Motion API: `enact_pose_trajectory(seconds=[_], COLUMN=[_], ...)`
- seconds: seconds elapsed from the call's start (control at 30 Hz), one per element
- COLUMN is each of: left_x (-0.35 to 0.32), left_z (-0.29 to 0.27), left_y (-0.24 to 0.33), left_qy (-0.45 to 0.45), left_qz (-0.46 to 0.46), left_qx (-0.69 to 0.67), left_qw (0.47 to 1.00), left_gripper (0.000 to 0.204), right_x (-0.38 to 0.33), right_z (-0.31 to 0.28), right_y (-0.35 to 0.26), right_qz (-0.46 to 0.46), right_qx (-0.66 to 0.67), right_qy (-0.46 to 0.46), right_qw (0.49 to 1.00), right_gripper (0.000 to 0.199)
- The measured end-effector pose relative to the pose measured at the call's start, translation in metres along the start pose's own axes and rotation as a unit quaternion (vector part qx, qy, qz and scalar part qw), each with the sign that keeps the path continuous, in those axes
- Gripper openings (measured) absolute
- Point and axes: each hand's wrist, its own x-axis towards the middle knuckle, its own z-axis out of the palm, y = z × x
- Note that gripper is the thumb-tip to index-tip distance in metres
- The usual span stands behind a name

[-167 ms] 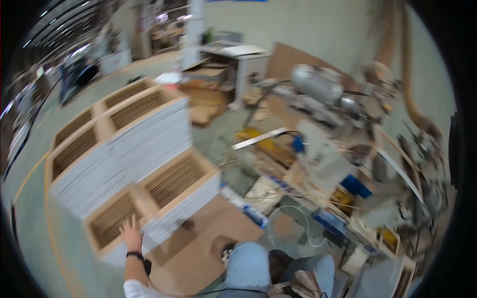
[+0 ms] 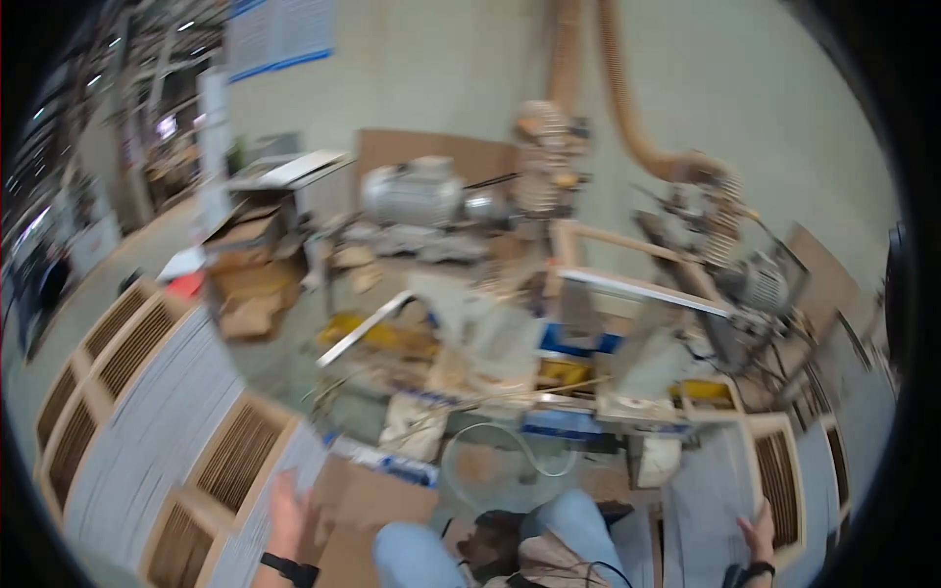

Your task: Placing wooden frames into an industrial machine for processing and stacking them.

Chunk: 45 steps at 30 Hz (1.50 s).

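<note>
View: swung right; right hand [image 2: 757, 534] now visible.
Left hand [image 2: 289, 512]: off stack top, loosely spread beside left frame stack [image 2: 202, 505].
Right grip: can't tell; at right frame stack [image 2: 716, 472].
Reach: now both stacks.

Two grips [image 2: 289, 514] [image 2: 758, 537], six left-side frame openings [image 2: 235, 459], two grey motors [image 2: 412, 193] [image 2: 764, 282], two wall posters [image 2: 251, 37] [image 2: 302, 27]

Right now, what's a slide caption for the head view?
A person's open left grip beside stacked wooden frames, right grip beside another stack, a silver motor in the background.
</note>
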Motion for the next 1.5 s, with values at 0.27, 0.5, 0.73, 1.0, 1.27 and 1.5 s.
enact_pose_trajectory(seconds=[0.27, 0.5, 0.73, 1.0, 1.27, 1.5], left_x=[0.101, 0.207, 0.086, -0.046, -0.137, -0.233], left_z=[0.133, 0.219, 0.108, 0.014, -0.070, -0.116], left_y=[0.519, 0.577, 0.548, 0.305, 0.075, -0.079], left_qy=[-0.111, 0.000, -0.265, -0.302, -0.250, -0.122], left_qz=[0.511, 0.454, 0.555, 0.356, -0.060, -0.201], left_qx=[-0.207, 0.045, 0.068, 0.054, 0.186, 0.302], left_qw=[0.827, 0.890, 0.785, 0.883, 0.948, 0.924], left_gripper=[0.044, 0.060, 0.062, 0.053, 0.059, 0.061], right_x=[0.015, 0.077, 0.205, 0.245, 0.306, 0.407], right_z=[-0.087, -0.156, -0.126, 0.025, 0.091, 0.111], right_y=[-0.045, -0.147, -0.326, -0.433, -0.451, -0.398], right_qz=[0.049, -0.200, -0.489, -0.532, -0.509, -0.316], right_qx=[-0.082, 0.137, 0.065, -0.020, 0.066, 0.379], right_qy=[0.014, 0.157, 0.090, 0.065, 0.063, -0.154], right_qw=[0.995, 0.957, 0.865, 0.844, 0.856, 0.856], right_gripper=[0.033, 0.032, 0.030, 0.028, 0.026, 0.043])
